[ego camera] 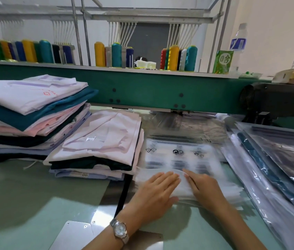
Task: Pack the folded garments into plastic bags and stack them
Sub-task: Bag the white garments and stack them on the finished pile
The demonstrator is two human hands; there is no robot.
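Note:
A folded white garment lies on the green table, partly inside a clear plastic bag printed with black symbols. The picture is blurred there. My left hand, with a wristwatch, presses flat on the garment's near left part. My right hand lies flat on its right part, fingers straight and pointing toward the bag. To the left stand two stacks of folded garments: a low one topped by a pale pink shirt and a taller one topped by a white shirt.
Packed garments in shiny plastic bags lie overlapping at the right. A green machine beam with thread spools runs across the back. A black motor sits at the back right. A metal plate lies near the front edge.

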